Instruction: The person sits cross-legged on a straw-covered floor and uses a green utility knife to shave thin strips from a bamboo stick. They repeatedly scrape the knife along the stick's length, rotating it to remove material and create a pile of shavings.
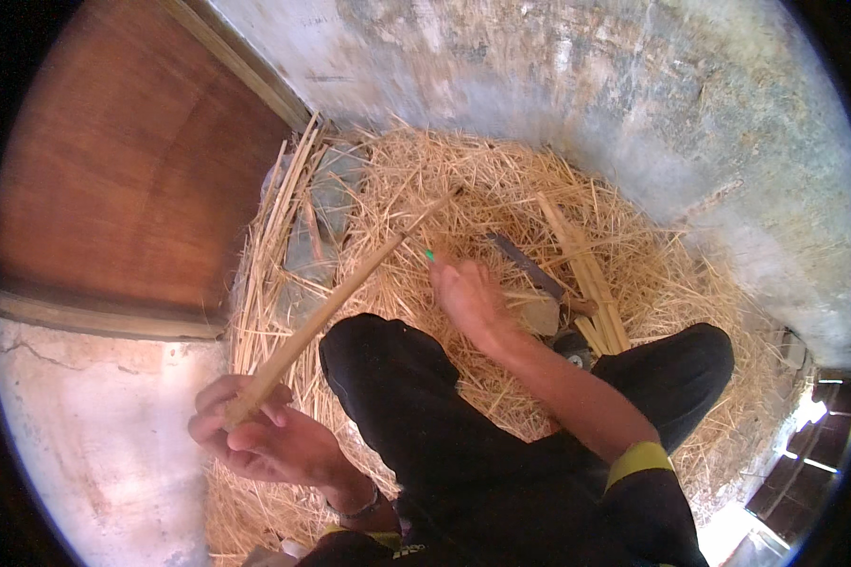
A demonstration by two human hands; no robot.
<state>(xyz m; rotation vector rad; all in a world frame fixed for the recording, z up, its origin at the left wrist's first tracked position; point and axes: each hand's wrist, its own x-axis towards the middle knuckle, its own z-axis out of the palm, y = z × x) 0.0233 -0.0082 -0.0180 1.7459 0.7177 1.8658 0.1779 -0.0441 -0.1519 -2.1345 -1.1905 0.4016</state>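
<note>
A long, pale bamboo strip (336,300) slants up from my left hand (265,435), whose fingers are closed round its near end. Its far end reaches over the shavings. My right hand (468,300) is closed near the middle, to the right of the strip and apart from it. From its fingers pokes a small bright green tip (429,255); the rest of that thing is hidden in the hand. Just beyond my right hand lies a dark flat blade (525,262) with a wooden handle (581,307), beside a pale block (539,315).
Bamboo shavings (482,165) cover the floor round my crossed legs. Split bamboo pieces (591,279) lie at the right, and thin strips (279,217) lie along the left. A brown wooden panel (132,170) and a worn plaster wall (633,104) bound the spot.
</note>
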